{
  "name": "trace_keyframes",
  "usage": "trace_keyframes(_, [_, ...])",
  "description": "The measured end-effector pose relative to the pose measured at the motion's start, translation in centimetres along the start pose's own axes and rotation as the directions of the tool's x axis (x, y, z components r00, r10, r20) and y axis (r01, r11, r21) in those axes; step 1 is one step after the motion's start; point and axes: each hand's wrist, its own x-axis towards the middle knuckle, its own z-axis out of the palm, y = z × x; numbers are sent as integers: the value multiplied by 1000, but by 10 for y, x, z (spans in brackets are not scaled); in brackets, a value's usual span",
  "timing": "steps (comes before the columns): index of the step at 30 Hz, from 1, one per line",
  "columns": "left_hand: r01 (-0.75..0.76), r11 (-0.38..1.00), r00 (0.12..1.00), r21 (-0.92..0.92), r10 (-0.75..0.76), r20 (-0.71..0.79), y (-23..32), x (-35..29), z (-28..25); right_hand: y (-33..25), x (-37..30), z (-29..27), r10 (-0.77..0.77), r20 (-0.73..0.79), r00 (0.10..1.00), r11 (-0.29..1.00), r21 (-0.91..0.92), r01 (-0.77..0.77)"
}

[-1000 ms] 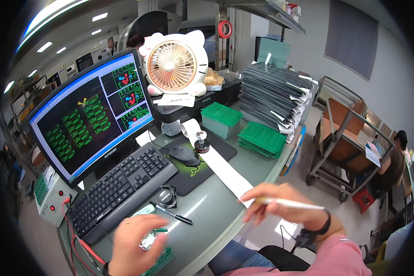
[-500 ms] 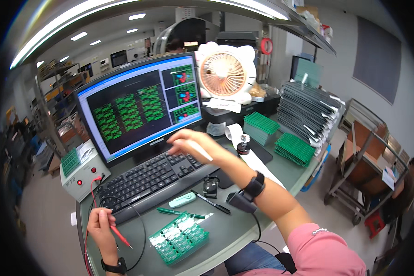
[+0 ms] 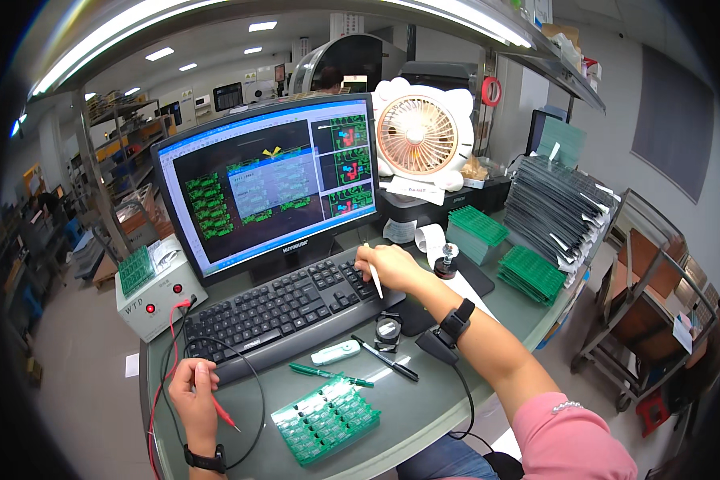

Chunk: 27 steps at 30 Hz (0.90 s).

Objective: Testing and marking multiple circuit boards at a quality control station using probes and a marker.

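Shifted rightward from the monitor's lower edge, the right hand [image 3: 392, 268] is now at the number-pad end of the ribbed black plastic keyboard [image 3: 284, 312], and a pale rectangular window has appeared on the glossy monitor [image 3: 204, 212]. Its grip pinches a slender, smooth white stick [image 3: 375, 282] that tapers downward; whether a fingertip meets a key cannot be told. The left hand [image 3: 194, 390] stays low by the worktop's near left side, its grip curled shut around a hard red test probe [image 3: 226, 414], the thin metal tip pointing down and rightward. A rubbery black cable [image 3: 258, 376] loops beside it. Between the forearms, on the smooth grey-green worktop [image 3: 428, 412], lies a rectangular stack of green circuit-board panels [image 3: 328, 420], rough with rows of shiny pads and small slots. Just beyond it are a slim green pen [image 3: 308, 371], a rounded mint plastic case [image 3: 336, 353], a cylindrical black marker [image 3: 392, 362] and a round black-framed loupe [image 3: 388, 330].
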Motion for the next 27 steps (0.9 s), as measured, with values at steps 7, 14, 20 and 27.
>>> trace_keyframes(7, [-20, 1000, 1000, 24, 20, 16, -2, 6, 0, -2, 11, 12, -177, -67, 982, 983, 28, 179])
trace_keyframes(14, [5, 999, 1000, 46, -5, -10, 5, 3, -4, 25, 10, 15, 127, -157, 979, 975, 201, -95])
trace_keyframes(20, [15, 1000, 1000, 11, -14, -8, -4, -2, -6, 15, -11, 9, 174, -98, 980, 974, 164, -157])
trace_keyframes(27, [49, 983, 997, 176, -60, 57, 31, -7, -11, 22, -12, 15, 47, -162, 986, 997, 60, -38])
